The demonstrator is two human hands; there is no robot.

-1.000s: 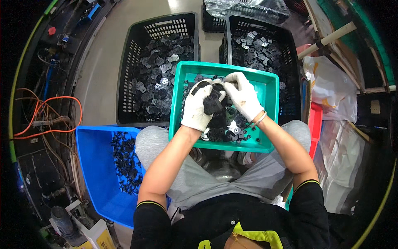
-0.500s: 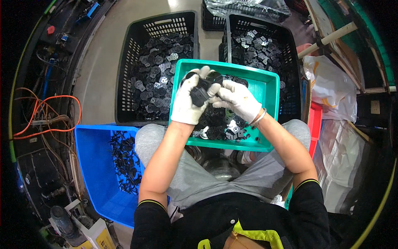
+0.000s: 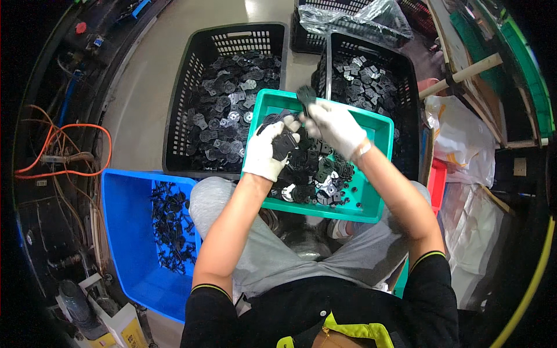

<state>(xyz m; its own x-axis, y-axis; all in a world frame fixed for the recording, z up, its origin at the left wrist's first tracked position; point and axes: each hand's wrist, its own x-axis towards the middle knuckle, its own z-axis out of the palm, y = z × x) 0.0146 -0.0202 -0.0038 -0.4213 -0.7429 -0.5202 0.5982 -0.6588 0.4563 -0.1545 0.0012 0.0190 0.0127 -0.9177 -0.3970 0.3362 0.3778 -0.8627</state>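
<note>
both hands wear white knit cloth gloves, left hand (image 3: 268, 152) and right hand (image 3: 335, 126). the teal tray (image 3: 371, 211) and blue bin (image 3: 125, 232) are smooth glossy plastic; the black crates (image 3: 177, 116) are matt lattice plastic holding dark parts (image 3: 229, 110) with a dull metallic sheen.

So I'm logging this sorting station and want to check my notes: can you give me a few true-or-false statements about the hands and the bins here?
1. Both hands wear white gloves. True: the left hand and the right hand are both gloved.
2. The teal tray rests on the person's lap. True.
3. The left hand is empty. False: it grips a bunch of black parts.
4. The blue bin sits at the person's right. False: it is at their left, with black parts inside.
5. The right hand pinches a small black piece above the tray's far rim. True.
6. The two black crates are empty. False: both hold dark flat parts.
</note>
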